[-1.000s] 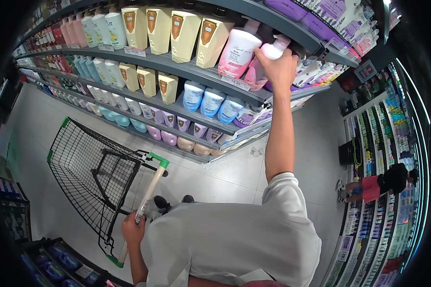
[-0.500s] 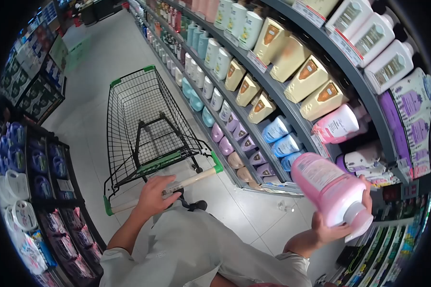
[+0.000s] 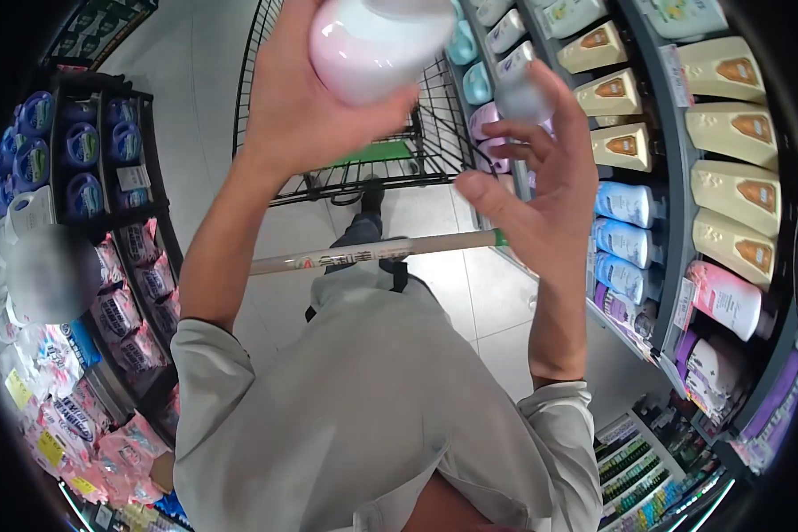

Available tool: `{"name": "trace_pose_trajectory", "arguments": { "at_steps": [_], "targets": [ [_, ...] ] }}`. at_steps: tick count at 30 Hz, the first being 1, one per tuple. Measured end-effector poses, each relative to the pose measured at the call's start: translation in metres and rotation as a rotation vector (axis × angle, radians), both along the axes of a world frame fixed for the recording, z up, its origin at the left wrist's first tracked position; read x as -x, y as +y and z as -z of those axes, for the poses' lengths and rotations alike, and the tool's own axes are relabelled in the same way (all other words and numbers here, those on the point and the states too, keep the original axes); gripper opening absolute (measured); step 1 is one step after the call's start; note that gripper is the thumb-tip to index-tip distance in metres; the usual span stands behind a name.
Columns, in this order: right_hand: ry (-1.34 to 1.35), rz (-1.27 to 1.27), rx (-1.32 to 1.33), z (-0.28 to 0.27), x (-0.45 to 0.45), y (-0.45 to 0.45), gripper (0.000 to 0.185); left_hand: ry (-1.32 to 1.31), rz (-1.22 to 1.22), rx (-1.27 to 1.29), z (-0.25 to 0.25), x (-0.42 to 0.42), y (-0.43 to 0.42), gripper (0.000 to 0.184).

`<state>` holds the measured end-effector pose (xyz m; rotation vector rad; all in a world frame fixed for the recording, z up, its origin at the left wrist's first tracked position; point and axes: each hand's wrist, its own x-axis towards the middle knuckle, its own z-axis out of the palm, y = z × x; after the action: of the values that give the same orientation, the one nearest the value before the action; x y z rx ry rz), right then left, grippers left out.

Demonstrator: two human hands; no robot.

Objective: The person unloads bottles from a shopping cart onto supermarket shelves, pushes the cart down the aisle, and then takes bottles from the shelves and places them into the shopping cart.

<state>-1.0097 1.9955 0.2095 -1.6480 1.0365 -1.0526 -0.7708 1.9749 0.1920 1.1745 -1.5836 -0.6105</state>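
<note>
A pink and white pump bottle point(image 3: 368, 53) is gripped by my left hand point(image 3: 301, 120) near the top of the view. Its rounded white end faces me, and the upper part runs up to the picture's edge, blurred by motion. To the right, my right hand point(image 3: 545, 182) is raised with its fingers apart and holds nothing. Under both hands stands a black wire shopping cart point(image 3: 328, 188). The cart's pale handle bar point(image 3: 377, 254) crosses in front of my body, and neither hand touches it.
Cream-coloured bottles point(image 3: 731, 186) and blue bottles point(image 3: 622, 239) fill the shelves on the right, with a pink bottle point(image 3: 727, 300) below them. On the left, a dark rack point(image 3: 106, 226) holds blue containers and pink packs. Tiled floor point(image 3: 191, 115) runs between.
The pink bottle has passed from my right hand to my left. My left hand has come off the cart handle and risen. The view has turned, and both hands are now closer together.
</note>
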Motion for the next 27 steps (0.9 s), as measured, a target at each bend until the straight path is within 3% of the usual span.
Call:
{"name": "trace_pose_trajectory", "arguments": {
  "at_steps": [1,5,6,7,9,10,11,13,16,18,20,21,27],
  "targets": [
    [0.112,0.053,-0.028,0.023,0.009,-0.009,0.084,-0.084,0.022,0.176,0.03,-0.027,-0.036,0.104],
    [0.617,0.225,-0.03,0.133,0.043,-0.007,0.061,-0.243,-0.046,-0.091,0.133,-0.069,-0.101,0.11],
    [0.82,0.219,0.051,0.152,0.048,0.001,0.06,-0.344,0.036,-0.042,0.173,-0.073,-0.117,0.093],
    [0.889,0.222,-0.047,0.165,0.046,0.01,0.061,-0.441,0.123,0.006,0.214,-0.077,-0.128,0.079],
    [0.917,0.231,-0.25,0.173,0.036,0.022,0.067,-0.391,0.185,-0.064,0.291,-0.076,-0.147,0.075],
    [1.056,0.246,-0.114,0.181,0.032,0.024,0.07,-0.345,0.228,-0.099,0.324,-0.073,-0.151,0.072],
    [1.035,0.3,-0.221,0.181,0.029,0.023,0.07,-0.341,0.252,-0.12,0.351,-0.066,-0.148,0.072],
    [0.983,0.379,-0.298,0.186,0.032,0.021,0.071,-0.266,0.199,-0.371,0.397,-0.047,-0.144,0.071],
    [0.992,0.337,-0.289,0.187,0.037,0.018,0.072,-0.213,0.353,-0.361,0.442,-0.017,-0.137,0.07],
    [1.0,0.363,-0.319,0.187,0.035,0.016,0.073,-0.194,0.328,-0.474,0.46,0.004,-0.132,0.068],
    [0.98,0.36,-0.341,0.188,0.037,0.015,0.073,-0.176,0.324,-0.25,0.486,0.018,-0.129,0.066],
    [0.999,0.358,-0.318,0.187,0.036,0.013,0.073,-0.175,0.327,-0.262,0.498,0.023,-0.126,0.065],
    [1.023,0.374,-0.346,0.187,0.036,0.008,0.071,-0.222,0.295,-0.361,0.51,0.039,-0.113,0.071]
  ]
}}
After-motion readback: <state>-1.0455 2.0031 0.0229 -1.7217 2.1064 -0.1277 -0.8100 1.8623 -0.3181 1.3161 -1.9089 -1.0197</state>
